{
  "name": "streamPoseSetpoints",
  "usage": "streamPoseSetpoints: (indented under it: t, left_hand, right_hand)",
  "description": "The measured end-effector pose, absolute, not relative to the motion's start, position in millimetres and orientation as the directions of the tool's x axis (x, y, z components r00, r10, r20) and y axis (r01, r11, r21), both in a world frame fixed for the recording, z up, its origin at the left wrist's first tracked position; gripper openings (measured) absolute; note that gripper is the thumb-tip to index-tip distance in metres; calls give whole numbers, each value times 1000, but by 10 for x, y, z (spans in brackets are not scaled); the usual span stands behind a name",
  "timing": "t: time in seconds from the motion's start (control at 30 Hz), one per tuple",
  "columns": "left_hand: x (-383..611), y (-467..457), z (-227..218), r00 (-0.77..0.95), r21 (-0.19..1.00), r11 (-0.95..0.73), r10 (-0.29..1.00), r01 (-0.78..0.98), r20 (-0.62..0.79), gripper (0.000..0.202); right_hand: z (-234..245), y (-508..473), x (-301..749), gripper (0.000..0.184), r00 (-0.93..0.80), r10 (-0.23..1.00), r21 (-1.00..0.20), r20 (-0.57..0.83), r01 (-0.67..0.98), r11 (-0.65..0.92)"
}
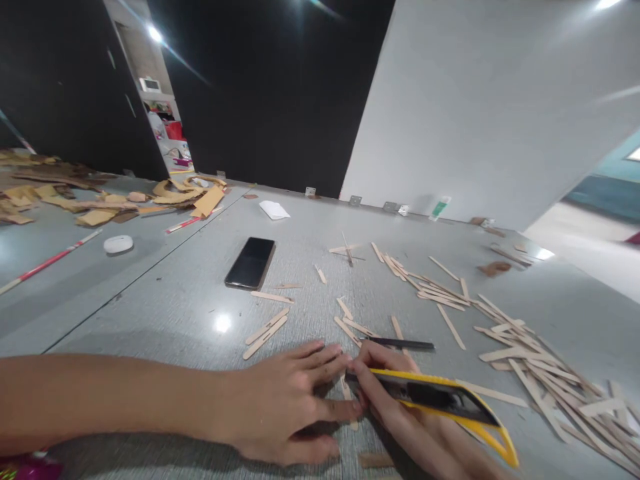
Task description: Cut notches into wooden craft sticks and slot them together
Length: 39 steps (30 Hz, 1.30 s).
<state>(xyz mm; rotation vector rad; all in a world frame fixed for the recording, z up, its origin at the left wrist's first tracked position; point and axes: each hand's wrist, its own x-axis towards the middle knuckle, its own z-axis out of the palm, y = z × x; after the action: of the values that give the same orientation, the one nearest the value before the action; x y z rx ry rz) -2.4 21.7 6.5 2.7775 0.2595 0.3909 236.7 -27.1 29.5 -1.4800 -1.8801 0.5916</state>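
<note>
Grey table (150, 313) — right hand (395, 410) holds yellow knife (443, 395) by stick (347, 392)

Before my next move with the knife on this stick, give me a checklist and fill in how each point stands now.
1. Stick pinned: left hand lies flat, fingers across the stick: ok.
2. Grip: right hand closed around the yellow knife: ok.
3. Fingers away from the knife tip: left fingertips touch the right fingers there: not ok.
4. Blade position: hidden by fingers: cannot tell.
5. Phone away from the hands: lies apart, farther up the table: ok.
</note>
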Motion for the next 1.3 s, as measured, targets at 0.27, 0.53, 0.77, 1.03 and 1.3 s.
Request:
streamPoseSetpoints:
  t: [0.27,0.53,0.77,1.03,1.3]
  left_hand:
    - [-30,219,51,944,327,-936,218,131,247,52]
    - [-28,214,44,947,308,-941,220,142,234,57]
    - [-7,233,30,937,300,-949,191,100,292,53]
    - [-36,223,28,939,279,-955,186,103,289,54]
    - [-45,211,35,941,287,-952,192,109,278,50]
  right_hand:
    - [260,-282,2477,17,-266,959,-758,96,605,244]
    - [423,-164,2691,42,-556,784,-944,-277,310,-113]
    - [560,-96,2595,44,-584,670,-847,-459,61,-528]
    - [653,-47,2558,25,-377,701,-781,-606,448,-434]
    - [661,-143,2607,28,-378,839,-588,-391,804,89]
